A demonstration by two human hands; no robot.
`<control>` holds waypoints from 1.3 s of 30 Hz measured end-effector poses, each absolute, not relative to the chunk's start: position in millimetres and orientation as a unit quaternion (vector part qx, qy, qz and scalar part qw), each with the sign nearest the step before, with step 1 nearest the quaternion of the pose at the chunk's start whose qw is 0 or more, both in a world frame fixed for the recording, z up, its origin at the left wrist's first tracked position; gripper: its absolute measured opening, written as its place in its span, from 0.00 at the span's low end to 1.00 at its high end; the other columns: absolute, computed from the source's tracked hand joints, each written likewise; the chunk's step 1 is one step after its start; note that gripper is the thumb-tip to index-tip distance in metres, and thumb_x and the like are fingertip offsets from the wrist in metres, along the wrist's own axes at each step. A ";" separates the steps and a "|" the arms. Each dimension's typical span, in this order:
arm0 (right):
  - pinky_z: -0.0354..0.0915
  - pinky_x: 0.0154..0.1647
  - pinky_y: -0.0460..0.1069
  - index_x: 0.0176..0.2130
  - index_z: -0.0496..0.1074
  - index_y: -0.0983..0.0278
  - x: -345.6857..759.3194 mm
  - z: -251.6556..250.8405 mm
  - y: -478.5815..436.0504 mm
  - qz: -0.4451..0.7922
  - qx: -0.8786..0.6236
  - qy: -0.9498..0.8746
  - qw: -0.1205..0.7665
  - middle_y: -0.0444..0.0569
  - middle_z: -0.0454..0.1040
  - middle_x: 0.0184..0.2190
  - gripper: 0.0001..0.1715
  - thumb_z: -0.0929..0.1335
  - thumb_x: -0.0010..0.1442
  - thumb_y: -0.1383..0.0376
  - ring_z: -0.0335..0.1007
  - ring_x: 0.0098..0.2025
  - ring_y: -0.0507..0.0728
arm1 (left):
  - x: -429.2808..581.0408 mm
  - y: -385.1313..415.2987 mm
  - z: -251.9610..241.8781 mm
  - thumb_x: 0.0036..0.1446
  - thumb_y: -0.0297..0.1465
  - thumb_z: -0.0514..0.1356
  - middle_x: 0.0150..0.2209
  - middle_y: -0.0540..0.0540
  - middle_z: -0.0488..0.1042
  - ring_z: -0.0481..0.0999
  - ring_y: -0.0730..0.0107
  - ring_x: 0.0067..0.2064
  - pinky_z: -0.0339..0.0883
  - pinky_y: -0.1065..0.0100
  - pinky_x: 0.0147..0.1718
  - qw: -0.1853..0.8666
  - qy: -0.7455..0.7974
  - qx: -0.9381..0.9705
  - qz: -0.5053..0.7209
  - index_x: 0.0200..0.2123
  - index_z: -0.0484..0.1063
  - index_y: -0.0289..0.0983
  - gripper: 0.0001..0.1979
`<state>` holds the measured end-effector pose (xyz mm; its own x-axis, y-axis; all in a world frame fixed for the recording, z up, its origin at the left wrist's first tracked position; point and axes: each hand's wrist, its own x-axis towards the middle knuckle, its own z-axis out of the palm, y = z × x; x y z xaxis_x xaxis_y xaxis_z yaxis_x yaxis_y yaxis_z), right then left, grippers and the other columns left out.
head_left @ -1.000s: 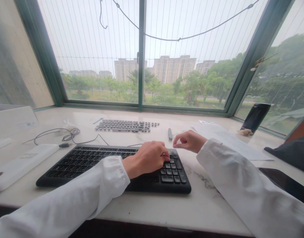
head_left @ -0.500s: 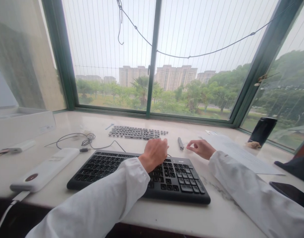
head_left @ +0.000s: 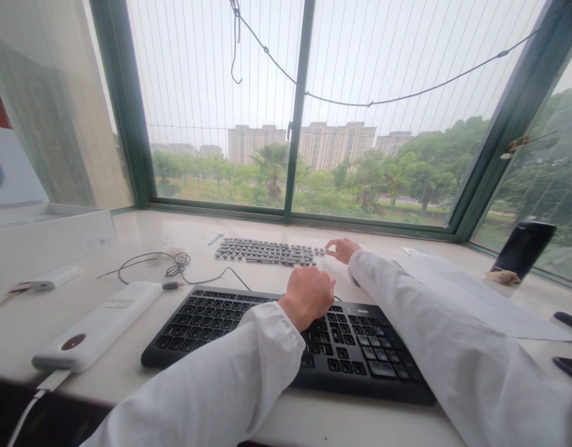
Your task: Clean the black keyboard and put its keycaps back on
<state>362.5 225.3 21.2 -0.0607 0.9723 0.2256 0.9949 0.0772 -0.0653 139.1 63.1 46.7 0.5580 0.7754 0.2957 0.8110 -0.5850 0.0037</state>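
A black keyboard (head_left: 202, 324) lies in front of me, many of its key positions lacking caps and caps fitted in the number pad. My left hand (head_left: 308, 293) rests over its upper right part, curled closed; its fingertips and anything in them are hidden. Beyond the keyboard, loose keycaps (head_left: 269, 251) lie in rows on the white surface. My right hand (head_left: 344, 249) reaches across to the right end of these rows, its thumb and forefinger stretched out at the last caps. Whether they touch a cap is too small to tell.
At left lie a white power bank (head_left: 99, 326) with a cable, an open white box (head_left: 48, 239) and a coiled black cable (head_left: 176, 266). Paper sheets (head_left: 472, 298) and a propped dark phone (head_left: 523, 251) are at right. A window frame (head_left: 369, 228) bounds the back.
My right hand has moved left and away from me, from beside the grey pen-like tool to the loose keycaps. My left hand stays over the keyboard. The view has shifted slightly.
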 end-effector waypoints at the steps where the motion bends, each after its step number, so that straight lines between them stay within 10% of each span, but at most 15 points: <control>1: 0.61 0.42 0.48 0.47 0.77 0.56 361.2 20.3 229.7 -0.052 -0.677 -0.727 0.102 0.49 0.77 0.35 0.16 0.67 0.60 0.57 0.70 0.41 0.56 | 139.0 63.3 47.4 0.67 0.40 0.46 0.35 0.35 0.78 0.79 0.57 0.41 0.71 0.63 0.38 0.066 -0.452 -0.879 -0.134 0.38 0.78 0.33 0.24; 21: 0.58 0.34 0.47 0.38 0.80 0.60 364.4 24.9 217.0 -0.060 -0.652 -0.749 0.102 0.49 0.78 0.32 0.12 0.69 0.58 0.59 0.69 0.34 0.54 | 138.0 64.5 48.5 0.62 0.37 0.52 0.30 0.37 0.78 0.80 0.54 0.34 0.72 0.61 0.32 0.103 -0.430 -0.877 -0.187 0.31 0.79 0.33 0.19; 39: 0.58 0.32 0.46 0.32 0.79 0.62 370.1 57.3 22.5 -0.003 -0.464 -0.873 0.150 0.42 0.67 0.16 0.12 0.69 0.58 0.57 0.61 0.22 0.50 | 138.8 67.1 45.3 0.66 0.40 0.49 0.23 0.44 0.75 0.76 0.63 0.26 0.61 0.69 0.24 0.093 -0.292 -0.928 -0.211 0.38 0.78 0.38 0.19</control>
<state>370.1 22.5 57.3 -0.5235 0.8098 0.2650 0.8114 0.5687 -0.1351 138.8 67.1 45.3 0.7410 0.5024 0.4455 0.5809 -0.8125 -0.0499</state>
